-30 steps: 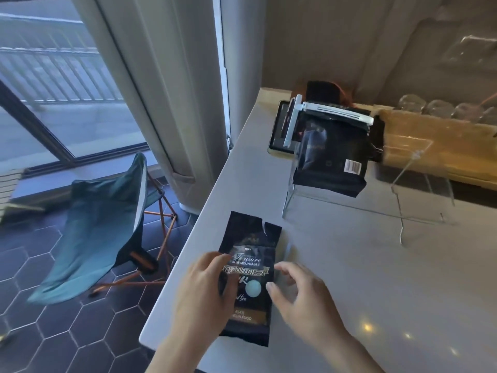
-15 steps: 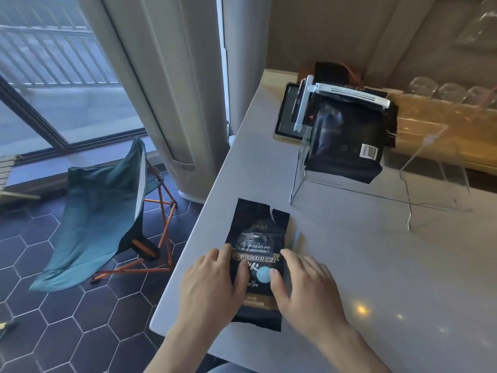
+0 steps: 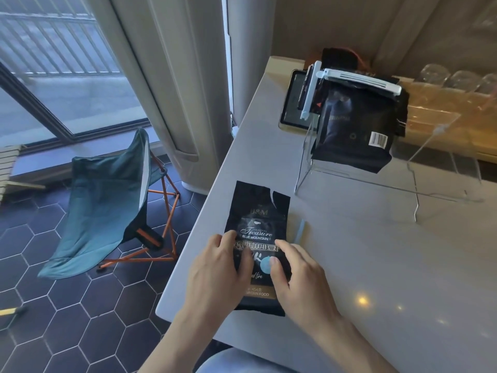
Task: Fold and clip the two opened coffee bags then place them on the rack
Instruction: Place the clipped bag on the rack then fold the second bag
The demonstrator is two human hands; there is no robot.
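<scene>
A black coffee bag with a torn open top lies flat on the grey counter near its left edge. My left hand presses on the bag's left half and my right hand on its right half, fingers spread flat on the label. A pale blue clip lies on the counter just right of the bag. A second black coffee bag sits on the clear acrylic rack, its folded top held by a white clip.
The counter's left edge drops to a tiled floor with a teal folding chair. A tablet lies behind the rack. Upturned glasses stand on a wooden tray at the back right.
Both hands have settled onto the flat bag, closing in toward its middle. The view has shifted slightly; the bag has stayed where it was on the counter.
</scene>
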